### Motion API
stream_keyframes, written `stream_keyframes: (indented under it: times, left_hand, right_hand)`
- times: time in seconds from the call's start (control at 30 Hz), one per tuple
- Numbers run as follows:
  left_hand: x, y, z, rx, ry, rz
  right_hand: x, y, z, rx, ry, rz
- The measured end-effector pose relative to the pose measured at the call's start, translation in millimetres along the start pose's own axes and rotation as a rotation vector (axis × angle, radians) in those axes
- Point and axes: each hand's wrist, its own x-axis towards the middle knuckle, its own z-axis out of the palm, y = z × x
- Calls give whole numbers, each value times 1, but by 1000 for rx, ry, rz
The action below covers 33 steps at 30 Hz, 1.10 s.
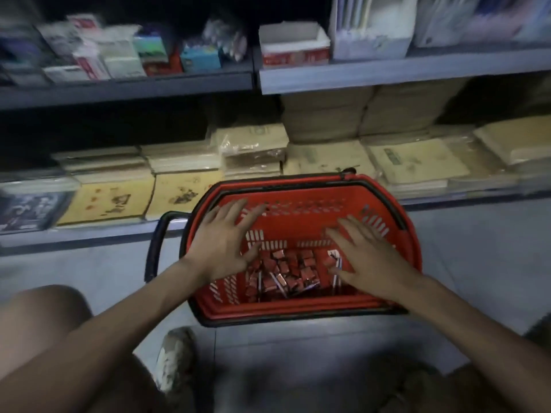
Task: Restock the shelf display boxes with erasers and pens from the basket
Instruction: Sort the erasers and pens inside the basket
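A red plastic basket [301, 311] stands on the floor in front of the lower shelf. Inside it lie several red-wrapped erasers [286, 268] and a few pens [278, 283]. My left hand [222, 242] hovers over the basket's left side, fingers spread and holding nothing. My right hand [369, 254] hovers over the right side, also spread and empty, its thumb close to a pen [337, 278]. On the upper shelf stands an open white and red display box [293, 44], which looks empty from here.
Small stationery boxes [119, 55] crowd the upper shelf's left part, folders [372, 25] its right. Stacks of tan notebooks [253, 150] fill the lower shelf behind the basket. The basket's black handle [156, 245] sticks out to the left. My knee [44, 317] and shoe [176, 359] are at the bottom.
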Motion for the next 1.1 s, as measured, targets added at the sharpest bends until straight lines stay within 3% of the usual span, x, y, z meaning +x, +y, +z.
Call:
stream_keyframes:
  times: [0.17,0.43,0.57,0.87,1.0,1.1]
  left_hand:
    - [-34,12,-29,-62,33,-83]
    - [-50,3,-39,54,17,-12]
    - [-41,-4,-21,100,-17,11]
    - [-9,-33,63,107,-271,74]
    - [-1,-35,76,24,-443,69]
    - [-6,-41,87,128,-498,104]
  right_hand:
    - [-27,-32,-42,133,100,74]
    - [-24,-24,-84,-52,-64,26]
    - [-4,-19,-73,-35,-144,49]
    - [30,35,-2,-130,-316,80]
    - [22,45,8,-282,-226,24]
    - [21,41,16,-287,-299,15]
